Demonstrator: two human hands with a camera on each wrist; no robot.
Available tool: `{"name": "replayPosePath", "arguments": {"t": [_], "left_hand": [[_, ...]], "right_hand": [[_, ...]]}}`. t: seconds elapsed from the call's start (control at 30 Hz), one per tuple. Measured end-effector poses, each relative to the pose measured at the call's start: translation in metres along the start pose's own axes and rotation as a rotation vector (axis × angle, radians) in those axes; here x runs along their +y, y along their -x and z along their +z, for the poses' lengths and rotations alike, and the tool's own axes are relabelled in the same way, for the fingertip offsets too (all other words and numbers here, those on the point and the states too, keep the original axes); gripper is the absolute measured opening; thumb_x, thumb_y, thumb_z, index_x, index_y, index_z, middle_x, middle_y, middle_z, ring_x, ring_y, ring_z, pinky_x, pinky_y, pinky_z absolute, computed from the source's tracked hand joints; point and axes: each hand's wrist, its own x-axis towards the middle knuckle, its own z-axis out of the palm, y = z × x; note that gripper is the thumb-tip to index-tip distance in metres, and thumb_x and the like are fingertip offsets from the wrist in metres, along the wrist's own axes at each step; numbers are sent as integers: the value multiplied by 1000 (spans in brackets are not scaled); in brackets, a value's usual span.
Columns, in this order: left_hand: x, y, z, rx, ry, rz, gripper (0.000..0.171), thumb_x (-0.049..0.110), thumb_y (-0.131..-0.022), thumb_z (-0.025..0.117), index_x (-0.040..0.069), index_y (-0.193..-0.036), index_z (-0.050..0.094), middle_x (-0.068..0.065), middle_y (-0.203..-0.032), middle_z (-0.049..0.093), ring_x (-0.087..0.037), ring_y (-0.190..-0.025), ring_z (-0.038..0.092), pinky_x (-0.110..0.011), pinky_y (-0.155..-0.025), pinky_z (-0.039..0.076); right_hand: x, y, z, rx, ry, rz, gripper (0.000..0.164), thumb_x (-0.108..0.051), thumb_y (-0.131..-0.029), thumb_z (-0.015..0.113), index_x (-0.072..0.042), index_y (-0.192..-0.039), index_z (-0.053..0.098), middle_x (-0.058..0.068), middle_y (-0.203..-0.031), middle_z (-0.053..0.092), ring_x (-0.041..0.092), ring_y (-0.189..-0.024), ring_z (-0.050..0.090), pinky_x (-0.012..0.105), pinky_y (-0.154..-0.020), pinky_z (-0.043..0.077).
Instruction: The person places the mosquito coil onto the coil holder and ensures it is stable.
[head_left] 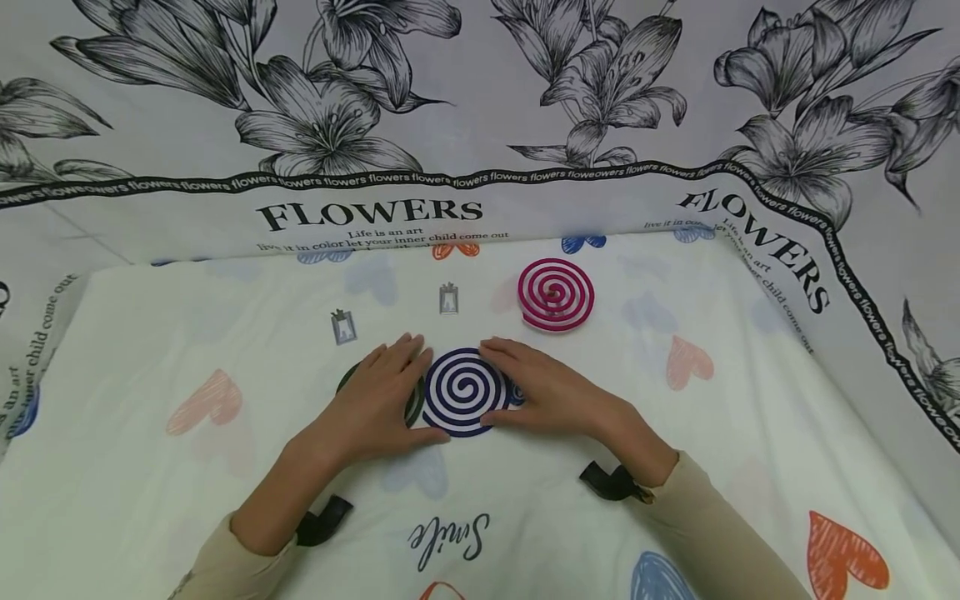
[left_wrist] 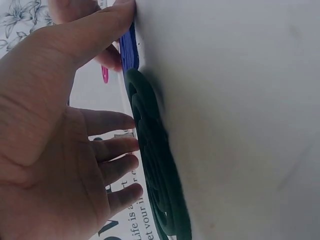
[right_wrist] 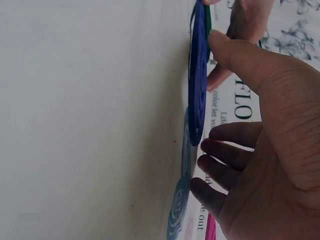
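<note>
Seen from above, where two bare hands meet over a pale tablecloth [head_left: 112, 467], a dark blue spiral coil [head_left: 466, 387] lies flat between them, close to the middle of the view. The left hand [head_left: 377, 398] is wide, its fingers mostly straight and stretched forward above a dark green spiral coil [left_wrist: 156, 155], with the thumb out at the blue coil's near left edge. Most of the green coil is hidden by this hand in the head view; it sits just beside the blue one, on its left. The right hand [head_left: 558, 387] is also spread, its fingers fairly straight, thumb and forefinger parted at the blue coil's right side. Next to that palm shows a small patch of blue pattern [head_left: 517, 393]; whether it is print or another piece cannot be told. Farther from the person, beyond the right hand, a magenta spiral coil [head_left: 556, 294] lies apart from the others. Two small grey frame-like shapes [head_left: 448, 298] show beyond the left hand and the blue coil. Hearts and the upside-down word "Smile" [head_left: 450, 537] decorate the tablecloth. Beige sleeves [head_left: 720, 533] cover the forearms, and behind everything hangs white fabric [head_left: 480, 142] with black line-drawn lilies.
</note>
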Motion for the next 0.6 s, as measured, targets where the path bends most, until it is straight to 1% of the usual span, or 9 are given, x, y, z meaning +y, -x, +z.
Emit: {"name": "replayPosePath", "arguments": {"t": [0.13,0.23,0.33,0.47,0.6], "left_hand": [[0,0,1,-22,35,-28,109,61,-76,89,3,-158,46,-21,-171,36,-41,-161,32,-60,-128,34],[1,0,2,-34,70,-47,109,59,-77,90,4,-159,45,-19,-172,34,-40,-161,31,-59,-127,37],[1,0,3,-35,89,-49,108,59,-77,90,6,-160,45,-19,-173,33,-40,-162,30,-59,-126,38],[0,0,3,-32,105,-47,108,58,-76,91,7,-159,47,-19,-172,34,-40,-162,30,-60,-126,38],[-1,0,2,-24,116,-44,107,58,-75,92,7,-158,48,-20,-172,35,-41,-161,30,-61,-126,37]], "right_hand": [[1,-2,2,-14,29,-21,99,-53,-89,82,-10,-165,36,6,-173,35,27,-160,36,47,-131,35],[2,-2,2,-11,56,-38,103,-55,-87,84,-8,-165,36,8,-173,34,28,-160,35,47,-131,35],[2,-1,3,-9,66,-41,107,-56,-84,85,-7,-165,36,9,-174,33,29,-162,33,47,-131,34],[3,-1,4,-14,58,-25,111,-57,-83,86,-8,-166,33,8,-176,29,28,-164,27,48,-132,32],[3,-3,5,-9,52,-10,113,-58,-82,87,-7,-166,32,7,-176,28,28,-164,27,49,-131,33]]}}
